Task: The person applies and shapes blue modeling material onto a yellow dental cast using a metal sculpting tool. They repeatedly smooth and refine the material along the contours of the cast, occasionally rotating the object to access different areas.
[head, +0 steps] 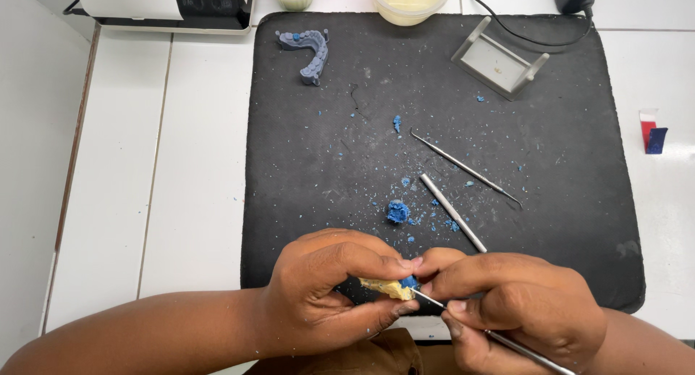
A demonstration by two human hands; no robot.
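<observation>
Pinched at the bottom centre of the view, a small yellowish dental piece with a blob of blue wax on its end is held between thumb and fingers of the left hand, which is closed around it. A thin metal instrument is gripped pen-style in the right hand, its tip laid against the blue wax. Both hands are seen at the near edge of a black mat spread on a white tiled table.

At 12 o'clock from the hands, a crumbled lump of blue wax is found on the mat amid scattered blue flakes. At 1 o'clock, a silver rod and a slender pointed probe are laid diagonally. Farther off at 11 o'clock, a grey-blue dental arch model is set near the mat's far edge; a grey plastic stand is placed at 1 o'clock. A pale tub and a white machine are partly cut off at the top.
</observation>
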